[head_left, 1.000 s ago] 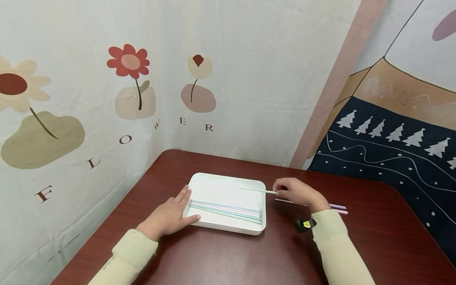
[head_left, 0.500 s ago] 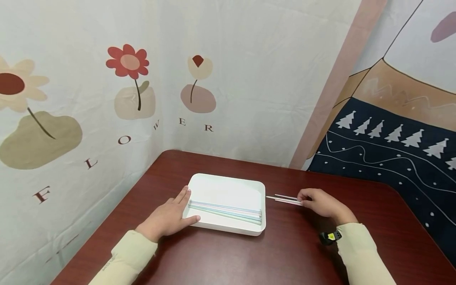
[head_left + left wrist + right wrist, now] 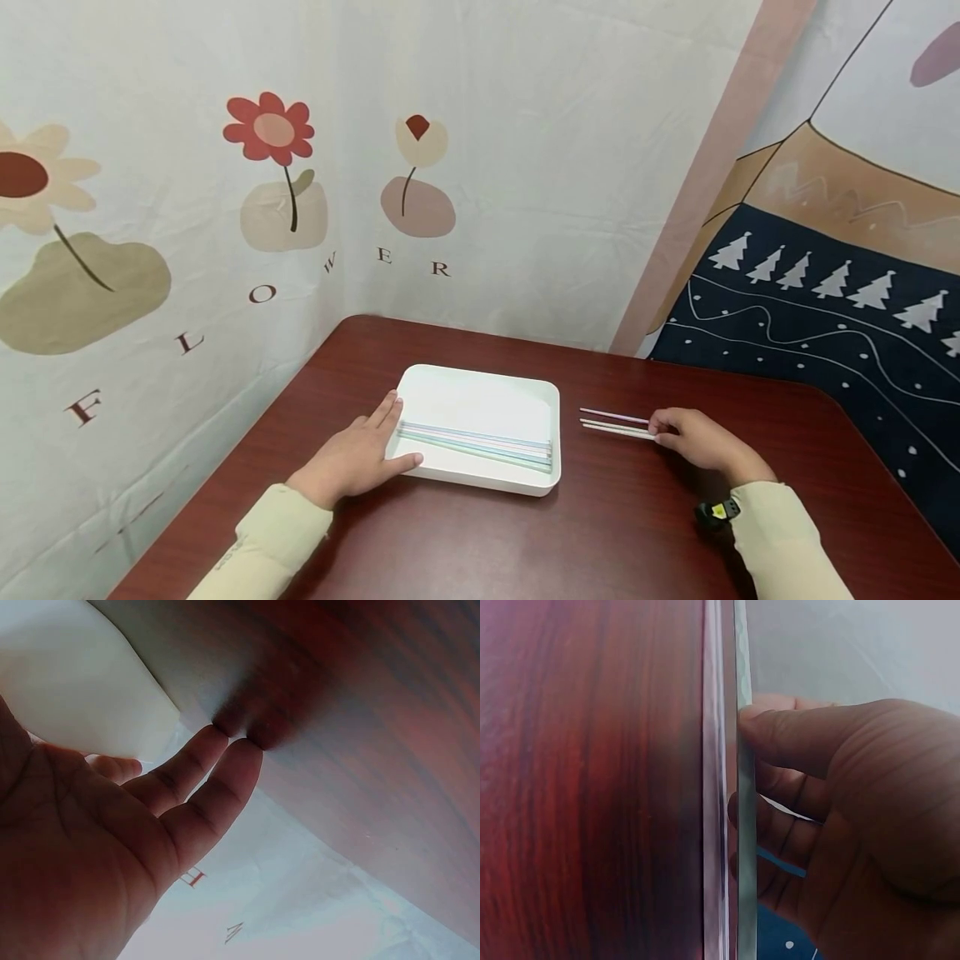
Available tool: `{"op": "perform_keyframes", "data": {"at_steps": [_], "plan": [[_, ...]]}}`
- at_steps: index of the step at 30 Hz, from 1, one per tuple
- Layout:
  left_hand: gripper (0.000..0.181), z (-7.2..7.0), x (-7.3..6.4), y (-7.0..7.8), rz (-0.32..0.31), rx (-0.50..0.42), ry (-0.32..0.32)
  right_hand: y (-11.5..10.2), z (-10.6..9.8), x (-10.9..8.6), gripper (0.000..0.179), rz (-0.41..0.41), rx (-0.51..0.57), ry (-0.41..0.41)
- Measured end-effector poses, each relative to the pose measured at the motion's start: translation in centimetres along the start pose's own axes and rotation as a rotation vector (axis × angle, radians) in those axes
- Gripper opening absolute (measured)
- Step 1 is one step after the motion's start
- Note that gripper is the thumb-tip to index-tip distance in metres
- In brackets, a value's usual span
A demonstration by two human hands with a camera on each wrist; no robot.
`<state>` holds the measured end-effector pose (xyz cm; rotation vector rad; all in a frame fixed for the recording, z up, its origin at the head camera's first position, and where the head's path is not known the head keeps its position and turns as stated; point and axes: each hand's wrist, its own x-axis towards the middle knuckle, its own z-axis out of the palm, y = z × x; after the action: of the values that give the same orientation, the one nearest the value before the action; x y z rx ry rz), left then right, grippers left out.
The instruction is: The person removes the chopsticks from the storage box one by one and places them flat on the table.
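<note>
The pale green stick (image 3: 746,832) is right of the tray (image 3: 472,400), close beside a pinkish stick (image 3: 714,787). My right hand (image 3: 697,440) pinches it, so a careless pull could drag its neighbour along. My left hand (image 3: 348,458), thumb spread from fingers, could skid the tray by pressing sideways.

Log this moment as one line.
left hand: touches white tray | right hand: pinches pale green stick | tray contents: several sticks
</note>
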<state>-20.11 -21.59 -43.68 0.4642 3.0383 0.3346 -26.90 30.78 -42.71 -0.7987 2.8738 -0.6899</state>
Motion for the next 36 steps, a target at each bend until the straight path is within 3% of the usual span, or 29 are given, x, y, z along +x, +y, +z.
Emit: {"op": "perform_keyframes", "data": {"at_steps": [14, 36], "plan": [[0.103, 0.07, 0.00, -0.07, -0.007, 0.012, -0.004, 0.11, 0.41, -0.05, 0.020, -0.032, -0.017, -0.016], [0.102, -0.29, -0.35, 0.21, -0.017, 0.004, -0.008, 0.04, 0.99, -0.08, 0.021, 0.001, -0.017, -0.021]]}}
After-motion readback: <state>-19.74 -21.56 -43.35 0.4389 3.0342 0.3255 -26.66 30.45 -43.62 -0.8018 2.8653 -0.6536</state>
